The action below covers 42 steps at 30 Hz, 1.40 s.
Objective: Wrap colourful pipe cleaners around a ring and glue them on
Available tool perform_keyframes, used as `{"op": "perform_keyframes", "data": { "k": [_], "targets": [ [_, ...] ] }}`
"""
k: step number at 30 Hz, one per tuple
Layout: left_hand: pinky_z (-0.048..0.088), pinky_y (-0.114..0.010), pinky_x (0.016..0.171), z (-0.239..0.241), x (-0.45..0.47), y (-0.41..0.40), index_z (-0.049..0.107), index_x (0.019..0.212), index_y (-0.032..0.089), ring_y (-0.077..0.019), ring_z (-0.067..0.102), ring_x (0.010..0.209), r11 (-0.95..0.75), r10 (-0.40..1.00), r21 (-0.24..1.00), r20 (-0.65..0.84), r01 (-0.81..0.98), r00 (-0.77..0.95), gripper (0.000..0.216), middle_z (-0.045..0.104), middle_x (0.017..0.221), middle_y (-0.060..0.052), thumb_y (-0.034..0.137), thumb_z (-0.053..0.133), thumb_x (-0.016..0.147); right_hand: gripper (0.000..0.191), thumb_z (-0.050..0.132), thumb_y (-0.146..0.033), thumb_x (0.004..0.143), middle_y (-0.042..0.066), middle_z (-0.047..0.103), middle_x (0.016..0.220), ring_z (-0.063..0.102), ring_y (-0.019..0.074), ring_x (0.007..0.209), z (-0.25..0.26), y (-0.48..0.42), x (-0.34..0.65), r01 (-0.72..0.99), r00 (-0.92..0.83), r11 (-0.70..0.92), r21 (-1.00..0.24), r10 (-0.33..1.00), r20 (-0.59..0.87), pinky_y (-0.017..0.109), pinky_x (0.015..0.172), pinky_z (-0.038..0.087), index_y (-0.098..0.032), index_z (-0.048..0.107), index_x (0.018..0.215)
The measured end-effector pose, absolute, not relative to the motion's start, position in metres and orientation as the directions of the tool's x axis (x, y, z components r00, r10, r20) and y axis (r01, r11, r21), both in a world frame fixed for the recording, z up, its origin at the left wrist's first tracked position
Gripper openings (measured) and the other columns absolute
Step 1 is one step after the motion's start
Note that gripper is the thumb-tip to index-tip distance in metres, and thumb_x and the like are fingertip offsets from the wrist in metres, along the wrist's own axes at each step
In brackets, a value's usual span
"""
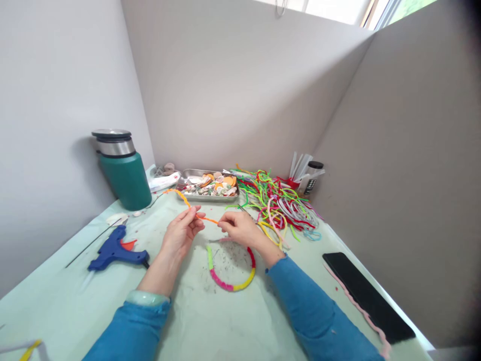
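My left hand (183,231) pinches an orange pipe cleaner (185,199) near its middle; its far end curves up and away towards the tray. My right hand (240,228) pinches the same orange pipe cleaner at its near end, fingers closed. Both hands hover above the table, a hand's width apart. Just below them lies a half hoop (231,281) wrapped in green, pink, yellow and red fuzzy wire. Blue sleeves cover both forearms, and a pale green bangle (147,298) sits on my left wrist.
A blue glue gun (114,252) lies at the left. A green flask (124,170) stands at the back left. A metal tray (208,185) of shells sits behind, next to a heap of coloured pipe cleaners (280,203). A black phone (366,296) lies at the right edge.
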State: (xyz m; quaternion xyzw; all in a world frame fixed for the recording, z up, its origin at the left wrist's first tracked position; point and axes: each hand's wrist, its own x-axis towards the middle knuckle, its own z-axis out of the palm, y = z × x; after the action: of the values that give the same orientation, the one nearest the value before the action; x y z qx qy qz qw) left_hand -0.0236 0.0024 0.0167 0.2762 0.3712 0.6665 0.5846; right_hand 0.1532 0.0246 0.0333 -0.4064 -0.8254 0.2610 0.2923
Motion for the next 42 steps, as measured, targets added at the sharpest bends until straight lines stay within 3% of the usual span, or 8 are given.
{"op": "perform_keyframes", "data": {
  "k": [7,15,20,23,26,29,33,42],
  "targets": [
    [0.049,-0.023,0.058,0.02,-0.013,-0.004,0.065,0.091,0.01,-0.0097,0.059,0.053,-0.063,0.997,0.907,0.037,-0.416,-0.071,0.034,0.068,0.07,-0.006,0.034,0.07,0.066,0.017,0.05,-0.022,0.074,0.001,0.064,0.063,0.052,0.012,0.058,0.023,0.036,0.152,0.669,-0.371,0.451,-0.591,0.891,0.26,0.022,0.054,0.033,-0.018,0.064,0.066],
    [0.05,-0.024,0.058,0.019,-0.018,-0.001,0.063,0.097,0.012,-0.0088,0.059,0.054,-0.084,0.992,0.909,0.035,-0.409,-0.125,0.036,0.068,0.084,-0.007,0.034,0.068,0.069,0.017,0.05,-0.023,0.077,0.0,0.065,0.066,0.053,0.0109,0.06,0.031,0.034,0.158,0.575,-0.397,0.494,-0.652,0.866,0.305,0.02,0.056,0.035,-0.018,0.065,0.072],
    [0.052,-0.026,0.059,0.022,-0.016,-0.004,0.059,0.108,0.016,-0.0101,0.061,0.059,-0.056,0.997,0.928,0.029,-0.368,-0.077,0.044,0.064,0.105,-0.01,0.033,0.067,0.068,0.023,0.045,-0.03,0.081,0.0,0.064,0.07,0.054,0.0114,0.061,0.031,0.045,0.167,0.511,-0.186,0.459,-0.727,0.885,0.428,0.021,0.059,0.038,-0.017,0.064,0.081],
    [0.051,-0.026,0.058,0.02,-0.017,-0.003,0.061,0.105,0.015,-0.0096,0.06,0.059,0.0,0.998,0.948,-0.019,-0.317,-0.056,0.043,0.064,0.105,-0.012,0.036,0.067,0.069,0.028,0.042,-0.033,0.082,0.001,0.065,0.073,0.056,0.0127,0.065,0.03,0.054,0.181,0.569,-0.02,0.381,-0.729,0.892,0.451,0.022,0.062,0.04,-0.017,0.064,0.084],
    [0.05,-0.025,0.057,0.015,-0.02,-0.001,0.062,0.101,0.013,-0.0085,0.058,0.056,0.041,0.997,0.956,-0.057,-0.291,-0.047,0.041,0.065,0.098,-0.011,0.038,0.066,0.069,0.03,0.041,-0.034,0.083,0.002,0.068,0.078,0.059,0.015,0.071,0.027,0.061,0.196,0.736,0.096,0.246,-0.631,0.884,0.457,0.023,0.065,0.04,-0.018,0.066,0.086],
    [0.05,-0.025,0.056,0.014,-0.021,-0.001,0.062,0.1,0.012,-0.008,0.056,0.055,0.07,0.996,0.958,-0.08,-0.279,-0.025,0.04,0.065,0.093,-0.009,0.038,0.066,0.069,0.029,0.042,-0.031,0.082,0.006,0.069,0.083,0.061,0.0182,0.077,0.023,0.062,0.207,0.897,0.138,0.058,-0.438,0.904,0.404,0.025,0.067,0.04,-0.02,0.068,0.087],
    [0.047,-0.023,0.054,0.015,-0.02,-0.002,0.062,0.097,0.012,-0.0078,0.055,0.054,0.086,0.996,0.965,-0.085,-0.247,0.012,0.04,0.064,0.089,-0.008,0.039,0.066,0.069,0.028,0.042,-0.027,0.081,0.01,0.069,0.083,0.063,0.0218,0.079,0.021,0.061,0.213,0.966,0.157,-0.08,-0.245,0.937,0.312,0.027,0.067,0.041,-0.019,0.068,0.086],
    [0.044,-0.023,0.052,0.017,-0.017,-0.004,0.061,0.095,0.011,-0.0072,0.052,0.052,0.129,0.992,0.969,-0.129,-0.209,0.014,0.042,0.064,0.084,-0.007,0.041,0.067,0.067,0.025,0.047,-0.023,0.078,0.016,0.069,0.087,0.065,0.0256,0.084,0.029,0.064,0.229,0.96,0.263,-0.233,-0.152,0.94,0.219,0.03,0.067,0.045,-0.015,0.069,0.086]
  ]
}}
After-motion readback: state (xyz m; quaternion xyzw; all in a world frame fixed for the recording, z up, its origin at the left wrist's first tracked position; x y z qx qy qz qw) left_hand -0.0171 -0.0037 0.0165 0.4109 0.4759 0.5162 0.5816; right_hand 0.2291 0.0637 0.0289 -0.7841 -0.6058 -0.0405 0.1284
